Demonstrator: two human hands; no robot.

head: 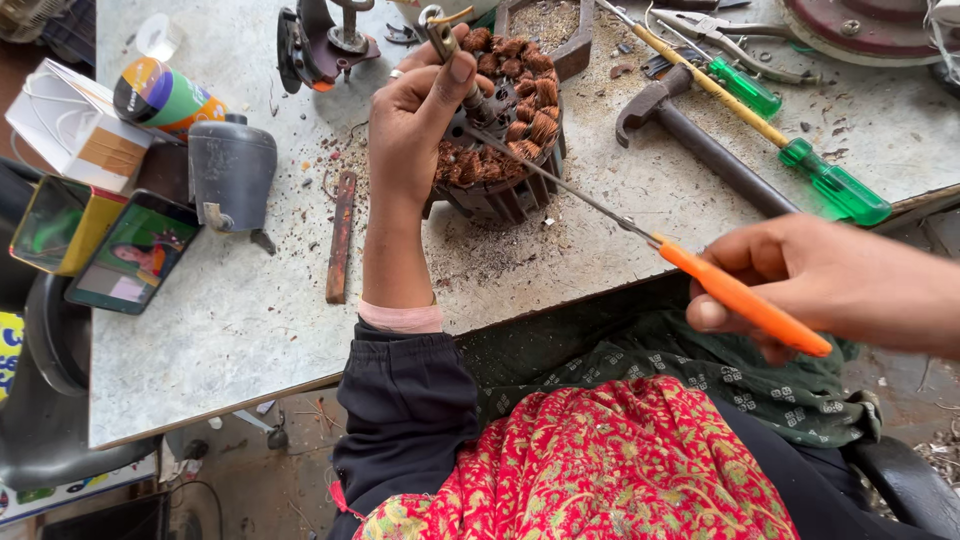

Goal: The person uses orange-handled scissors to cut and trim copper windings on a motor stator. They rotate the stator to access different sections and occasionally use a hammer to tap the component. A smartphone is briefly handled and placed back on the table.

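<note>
A round motor stator with copper wire coils stands on the grey workbench. My left hand rests on top of it, fingers closed around its centre shaft. My right hand grips the orange handle of a screwdriver. Its long thin blade reaches up and left, with the tip among the coils beside my left thumb.
Two green-handled screwdrivers, a hammer and pliers lie at the right. A dark metal part sits at the back. A flat rusty bar, a grey canister, a phone, boxes and a can lie at the left.
</note>
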